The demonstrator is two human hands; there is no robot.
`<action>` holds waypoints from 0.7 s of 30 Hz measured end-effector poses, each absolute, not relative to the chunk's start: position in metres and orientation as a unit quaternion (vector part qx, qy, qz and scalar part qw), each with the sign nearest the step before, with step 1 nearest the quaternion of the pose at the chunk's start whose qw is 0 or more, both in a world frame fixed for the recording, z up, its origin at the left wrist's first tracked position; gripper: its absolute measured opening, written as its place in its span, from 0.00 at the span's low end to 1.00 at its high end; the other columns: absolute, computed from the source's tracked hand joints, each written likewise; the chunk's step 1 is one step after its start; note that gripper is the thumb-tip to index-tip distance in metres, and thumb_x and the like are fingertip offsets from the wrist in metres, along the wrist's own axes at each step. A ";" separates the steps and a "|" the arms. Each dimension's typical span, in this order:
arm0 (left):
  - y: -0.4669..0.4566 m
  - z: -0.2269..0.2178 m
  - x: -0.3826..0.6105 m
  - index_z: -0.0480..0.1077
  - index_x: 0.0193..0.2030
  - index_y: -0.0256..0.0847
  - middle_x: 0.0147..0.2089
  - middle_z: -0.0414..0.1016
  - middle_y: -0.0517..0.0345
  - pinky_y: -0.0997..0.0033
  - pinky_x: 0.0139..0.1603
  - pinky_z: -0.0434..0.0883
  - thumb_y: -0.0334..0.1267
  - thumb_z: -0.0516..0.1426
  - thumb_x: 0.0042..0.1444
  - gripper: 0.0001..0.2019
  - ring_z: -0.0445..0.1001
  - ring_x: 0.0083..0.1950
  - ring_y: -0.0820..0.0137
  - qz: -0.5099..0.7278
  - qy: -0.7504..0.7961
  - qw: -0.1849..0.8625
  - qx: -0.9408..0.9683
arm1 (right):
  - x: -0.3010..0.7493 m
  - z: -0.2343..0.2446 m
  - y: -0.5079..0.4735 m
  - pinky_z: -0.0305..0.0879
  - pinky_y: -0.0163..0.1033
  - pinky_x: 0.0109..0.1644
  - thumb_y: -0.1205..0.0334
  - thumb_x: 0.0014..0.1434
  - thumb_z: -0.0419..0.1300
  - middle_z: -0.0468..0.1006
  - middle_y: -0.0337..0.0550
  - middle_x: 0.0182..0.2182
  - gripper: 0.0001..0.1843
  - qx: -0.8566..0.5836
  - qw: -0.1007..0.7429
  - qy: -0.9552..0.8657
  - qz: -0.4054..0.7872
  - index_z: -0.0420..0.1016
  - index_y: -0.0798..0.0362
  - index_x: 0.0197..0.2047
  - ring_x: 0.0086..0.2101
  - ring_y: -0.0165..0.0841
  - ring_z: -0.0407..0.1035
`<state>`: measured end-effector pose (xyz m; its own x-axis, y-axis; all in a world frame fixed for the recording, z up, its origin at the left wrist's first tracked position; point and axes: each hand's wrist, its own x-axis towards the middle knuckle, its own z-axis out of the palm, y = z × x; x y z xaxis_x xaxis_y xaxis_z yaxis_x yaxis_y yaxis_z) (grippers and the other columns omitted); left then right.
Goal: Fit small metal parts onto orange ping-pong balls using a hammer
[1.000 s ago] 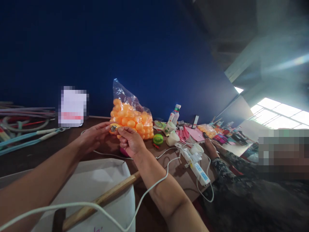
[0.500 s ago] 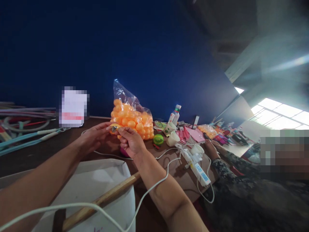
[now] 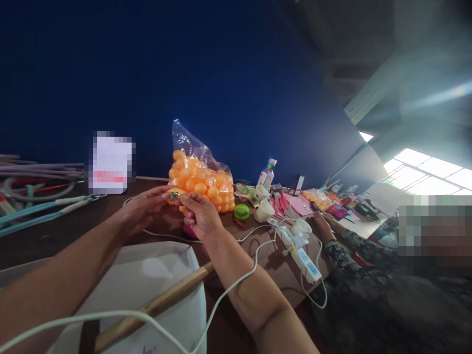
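Note:
Between my two hands is a small yellow-orange plastic ball [image 3: 172,197], with a silvery piece [image 3: 174,195] showing on its near side. My left hand [image 3: 149,206] grips the ball from the left with its fingertips. From the right, my right hand [image 3: 199,211] pinches at the silvery piece, thumb and forefinger pressed together; what exactly lies in that pinch is too small to make out. Just behind stands a clear plastic bag [image 3: 204,184] filled with many similar orange balls. Partly hidden below my right hand is a magenta object [image 3: 190,232].
A white box [image 3: 162,265] with a wooden stick [image 3: 177,292] across it stands in front. A white cable [image 3: 236,285] loops over my right forearm. Rightward are a green ball [image 3: 241,212], white cup [image 3: 264,211], bottle [image 3: 268,174], power strip [image 3: 309,265] and a co-worker's hands [image 3: 324,228].
Hardly anything differs. Both hands stay on the ball in the same place, and the whole view has shifted very slightly.

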<state>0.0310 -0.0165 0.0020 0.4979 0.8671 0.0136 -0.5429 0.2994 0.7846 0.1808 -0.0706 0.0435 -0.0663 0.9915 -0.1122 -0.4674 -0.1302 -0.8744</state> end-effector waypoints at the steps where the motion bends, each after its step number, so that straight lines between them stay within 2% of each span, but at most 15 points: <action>1: -0.016 0.002 0.031 0.73 0.49 0.35 0.41 0.82 0.45 0.63 0.43 0.77 0.34 0.65 0.50 0.19 0.81 0.40 0.61 0.453 0.216 0.777 0.381 | 0.181 0.044 -0.071 0.39 0.25 0.16 0.62 0.42 0.69 0.76 0.37 0.24 0.12 -0.384 0.565 -0.340 0.646 0.70 0.56 0.28 0.15 0.17 0.50; 10: -0.016 0.001 0.032 0.75 0.47 0.34 0.40 0.82 0.47 0.65 0.44 0.77 0.35 0.66 0.49 0.18 0.81 0.39 0.63 0.463 0.203 0.774 0.380 | 0.180 0.045 -0.071 0.41 0.25 0.16 0.63 0.42 0.69 0.76 0.37 0.24 0.11 -0.369 0.565 -0.327 0.661 0.70 0.56 0.26 0.16 0.17 0.51; 21: -0.015 0.000 0.031 0.75 0.47 0.34 0.41 0.82 0.47 0.64 0.45 0.77 0.35 0.66 0.49 0.18 0.80 0.40 0.63 0.458 0.205 0.778 0.379 | 0.180 0.046 -0.072 0.41 0.25 0.17 0.63 0.44 0.68 0.75 0.37 0.25 0.11 -0.372 0.563 -0.329 0.660 0.70 0.56 0.27 0.17 0.17 0.50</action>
<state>0.0310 -0.0151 0.0002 0.4973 0.8671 0.0282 -0.5568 0.2940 0.7769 0.1800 -0.0722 0.0456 -0.0888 0.9887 -0.1204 -0.4987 -0.1488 -0.8539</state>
